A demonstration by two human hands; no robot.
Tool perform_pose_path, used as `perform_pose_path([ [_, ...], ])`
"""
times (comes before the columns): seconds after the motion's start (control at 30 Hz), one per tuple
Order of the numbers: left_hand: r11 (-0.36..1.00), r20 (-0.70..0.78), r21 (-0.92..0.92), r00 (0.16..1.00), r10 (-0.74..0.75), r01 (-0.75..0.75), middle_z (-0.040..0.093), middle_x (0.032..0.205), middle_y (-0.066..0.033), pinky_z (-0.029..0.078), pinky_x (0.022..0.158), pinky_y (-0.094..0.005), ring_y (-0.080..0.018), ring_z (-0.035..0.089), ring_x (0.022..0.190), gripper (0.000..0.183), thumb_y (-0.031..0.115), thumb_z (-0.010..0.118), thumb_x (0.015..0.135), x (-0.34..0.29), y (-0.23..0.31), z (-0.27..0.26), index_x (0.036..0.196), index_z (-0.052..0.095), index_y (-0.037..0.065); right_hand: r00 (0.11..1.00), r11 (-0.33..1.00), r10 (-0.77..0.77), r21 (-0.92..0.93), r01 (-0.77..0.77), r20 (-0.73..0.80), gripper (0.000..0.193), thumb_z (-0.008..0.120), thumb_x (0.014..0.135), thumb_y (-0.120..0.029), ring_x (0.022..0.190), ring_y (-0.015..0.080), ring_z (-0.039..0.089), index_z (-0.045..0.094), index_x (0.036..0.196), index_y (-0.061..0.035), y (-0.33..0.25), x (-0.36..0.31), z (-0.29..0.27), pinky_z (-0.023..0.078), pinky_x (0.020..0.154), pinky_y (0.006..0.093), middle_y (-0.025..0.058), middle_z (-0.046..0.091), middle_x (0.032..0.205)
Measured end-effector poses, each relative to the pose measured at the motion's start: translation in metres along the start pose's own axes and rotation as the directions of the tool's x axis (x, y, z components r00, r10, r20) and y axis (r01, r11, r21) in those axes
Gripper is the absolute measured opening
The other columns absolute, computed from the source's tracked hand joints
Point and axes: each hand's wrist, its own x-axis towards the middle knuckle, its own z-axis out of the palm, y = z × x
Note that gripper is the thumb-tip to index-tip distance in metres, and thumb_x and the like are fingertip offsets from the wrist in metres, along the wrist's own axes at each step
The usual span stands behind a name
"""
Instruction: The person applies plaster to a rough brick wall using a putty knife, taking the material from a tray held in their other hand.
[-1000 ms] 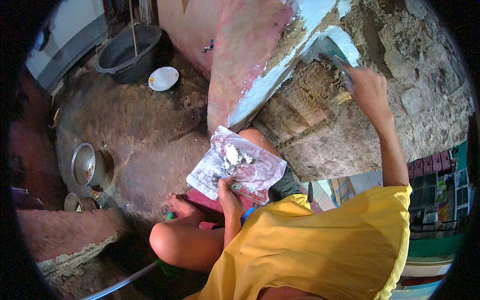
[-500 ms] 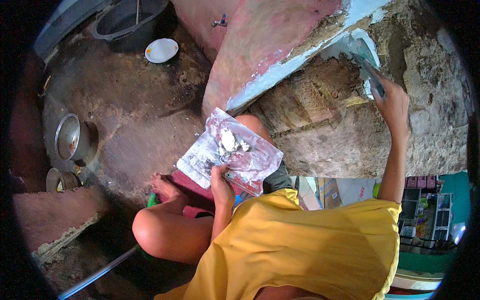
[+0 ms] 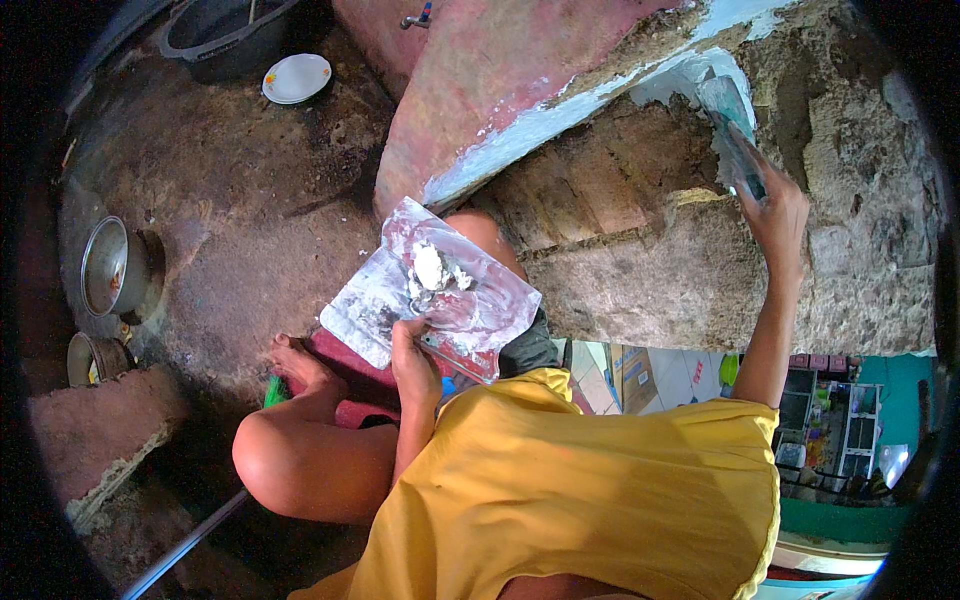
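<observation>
My left hand (image 3: 414, 365) grips a flat, smeared board (image 3: 365, 305) over my lap, its thumb on top near the lower edge. A lump of white paste (image 3: 430, 268) sits in the middle of the board. Out to the upper right, my right hand (image 3: 775, 210) is closed round a putty knife (image 3: 728, 115) with a wide, greenish blade. The blade lies against the white plaster band (image 3: 655, 82) at the corner of the rough wall (image 3: 640, 265). Fingers partly hide the knife's handle.
A pink wall (image 3: 500, 85) with a small tap (image 3: 417, 20) rises ahead. On the dark floor to the left are a white plate (image 3: 297, 78), a black tub (image 3: 215, 45) and a metal pot (image 3: 110, 265). Shelves (image 3: 860, 430) stand at the far right.
The whole view has shifted slightly, so most things sit further left. My right hand and the putty knife have moved slightly along the plaster; the left hand still holds the board.
</observation>
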Motion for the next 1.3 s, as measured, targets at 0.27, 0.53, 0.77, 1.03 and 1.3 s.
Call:
perform_pose_path([
  [0.27, 0.997, -0.036, -0.038, 0.997, 0.068, -0.069, 0.051, 0.08, -0.0039, 0.036, 0.077, -0.0294, -0.0151, 0.045, 0.079, 0.016, 0.019, 0.048, 0.08, -0.007, 0.007, 0.009, 0.077, 0.053, 0.004, 0.997, 0.993, 0.051, 0.109, -0.045, -0.051, 0.038, 0.064, 0.08, -0.018, 0.084, 0.0272, 0.064, 0.058, 0.117, -0.0101, -0.008, -0.004, -0.007, 0.049, 0.069, 0.0355, 0.0148, 0.064, 0.104],
  [0.53, 0.97, 0.023, -0.235, 0.998, 0.067, -0.059, 0.061, 0.099, -0.0102, 0.048, 0.083, -0.0376, -0.0229, 0.061, 0.089, 0.039, 0.035, 0.055, 0.085, 0.021, 0.0, 0.006, 0.108, 0.054, 0.003, 0.969, 0.49, -0.227, 0.871, 0.033, 0.091, 0.038, 0.048, 0.09, -0.011, 0.086, 0.016, 0.058, 0.046, 0.128, -0.0062, -0.121, -0.065, 0.047, 0.046, 0.075, 0.0279, 0.0065, 0.06, 0.103],
  [0.77, 0.967, -0.124, 0.055, 0.959, 0.256, -0.251, 0.059, 0.108, -0.0122, 0.049, 0.086, -0.0342, -0.0198, 0.06, 0.097, 0.038, 0.029, 0.046, 0.093, 0.006, 0.011, 0.024, 0.115, 0.05, -0.001, 0.922, 0.027, -0.387, 0.999, 0.036, -0.023, 0.031, 0.058, 0.084, -0.018, 0.099, 0.0291, 0.058, 0.055, 0.11, -0.0022, -0.172, -0.075, 0.152, 0.044, 0.086, 0.0358, 0.0155, 0.06, 0.108],
  [1.03, 0.928, 0.195, -0.284, 0.933, 0.301, -0.24, 0.058, 0.11, -0.0195, 0.051, 0.085, -0.0401, -0.0272, 0.062, 0.094, 0.034, 0.02, 0.043, 0.093, 0.046, 0.01, 0.018, 0.117, 0.048, -0.004, 0.766, -0.121, -0.466, 0.889, 0.441, -0.443, 0.023, 0.068, 0.075, -0.009, 0.07, 0.0295, 0.059, 0.061, 0.094, 0.0012, -0.18, -0.033, 0.187, 0.047, 0.062, 0.0341, 0.0148, 0.062, 0.084],
  [1.3, 0.935, 0.187, -0.204, 0.926, 0.327, -0.289, 0.058, 0.11, -0.0204, 0.052, 0.084, -0.0392, -0.0265, 0.062, 0.095, 0.036, 0.02, 0.04, 0.094, 0.031, 0.026, 0.026, 0.119, 0.045, -0.005, 0.77, -0.073, -0.431, 0.869, 0.49, -0.47, 0.023, 0.071, 0.07, -0.007, 0.067, 0.032, 0.061, 0.063, 0.09, 0.0003, -0.161, -0.04, 0.198, 0.047, 0.055, 0.035, 0.0144, 0.062, 0.08],
])
